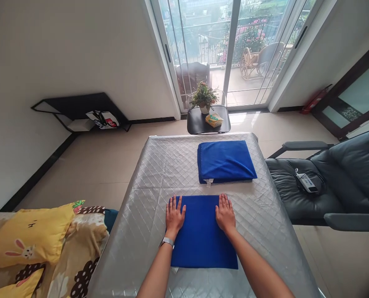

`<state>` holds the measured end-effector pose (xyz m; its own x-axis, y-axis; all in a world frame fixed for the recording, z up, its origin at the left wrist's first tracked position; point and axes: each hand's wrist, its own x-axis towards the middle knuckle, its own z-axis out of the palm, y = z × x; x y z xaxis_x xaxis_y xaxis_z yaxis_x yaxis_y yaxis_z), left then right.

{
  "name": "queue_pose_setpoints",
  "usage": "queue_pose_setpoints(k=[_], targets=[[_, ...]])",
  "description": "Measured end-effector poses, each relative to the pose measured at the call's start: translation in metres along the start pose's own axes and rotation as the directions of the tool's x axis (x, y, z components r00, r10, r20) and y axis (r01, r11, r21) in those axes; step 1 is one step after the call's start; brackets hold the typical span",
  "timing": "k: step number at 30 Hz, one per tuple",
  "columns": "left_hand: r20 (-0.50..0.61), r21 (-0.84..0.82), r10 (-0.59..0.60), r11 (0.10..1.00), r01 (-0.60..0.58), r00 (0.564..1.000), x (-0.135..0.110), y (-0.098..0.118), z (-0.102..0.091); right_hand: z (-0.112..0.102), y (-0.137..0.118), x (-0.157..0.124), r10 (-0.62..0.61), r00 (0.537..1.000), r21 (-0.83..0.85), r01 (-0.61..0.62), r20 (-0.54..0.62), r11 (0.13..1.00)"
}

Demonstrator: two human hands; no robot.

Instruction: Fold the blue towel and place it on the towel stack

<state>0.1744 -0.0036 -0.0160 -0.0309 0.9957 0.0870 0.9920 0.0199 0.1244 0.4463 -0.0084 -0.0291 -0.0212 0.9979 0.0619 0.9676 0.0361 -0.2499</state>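
A flat blue cloth (203, 236), roughly square, lies in front of me on the silver quilted table cover (147, 207). My left hand (174, 215) rests flat near its far left corner, fingers stretched out and pointing away from me. Near the far right corner, my right hand (225, 213) presses down flat in the same way. Neither hand grips anything. Beyond them sits a folded blue cloth (227, 160) in a thicker stack, with a white tag at its near left edge.
A black chair (193, 124) behind the table's far edge bears a potted plant (204, 97) and a yellow packet (214, 120). To the right stands a dark armchair (280, 186) with a white power strip (307, 183) on it. Yellow pillows (32, 231) lie at the left.
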Motion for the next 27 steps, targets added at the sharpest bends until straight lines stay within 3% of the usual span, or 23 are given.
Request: queue_pose_setpoints(k=[8,11,13,15,18,21,24,27], targets=[[-0.010,0.008,0.019,1.000,-0.019,1.000,0.001,0.002,-0.002,-0.009,0.000,-0.016,-0.016,1.000,-0.041,0.016,-0.004,0.999],[-0.024,-0.008,0.012,1.000,-0.012,1.000,0.003,0.014,-0.011,-0.009,0.003,-0.023,-0.017,0.999,-0.032,0.018,0.029,0.999],[-0.041,-0.040,0.054,0.998,-0.056,0.998,0.003,0.040,-0.016,-0.007,0.005,-0.025,-0.020,0.999,-0.025,0.020,0.032,0.999],[-0.028,-0.095,0.184,0.978,-0.186,0.982,0.001,0.080,-0.018,-0.004,0.007,-0.026,-0.020,0.999,-0.029,0.021,0.029,0.999],[-0.008,-0.201,0.418,0.889,-0.411,0.908,-0.003,0.147,-0.012,0.000,0.009,-0.028,-0.046,0.999,-0.044,0.047,0.023,0.998],[-0.013,-0.257,0.457,0.858,-0.445,0.889,-0.006,0.187,-0.002,0.002,0.011,-0.030,-0.090,0.996,-0.052,0.089,0.001,0.995],[0.015,-0.246,0.385,0.896,-0.369,0.923,-0.008,0.181,0.005,0.001,0.010,-0.029,-0.063,0.998,-0.044,0.063,0.007,0.997],[0.030,-0.207,0.362,0.914,-0.348,0.932,-0.009,0.141,0.005,-0.002,0.007,-0.026,-0.022,0.999,-0.020,0.022,0.027,1.000]])
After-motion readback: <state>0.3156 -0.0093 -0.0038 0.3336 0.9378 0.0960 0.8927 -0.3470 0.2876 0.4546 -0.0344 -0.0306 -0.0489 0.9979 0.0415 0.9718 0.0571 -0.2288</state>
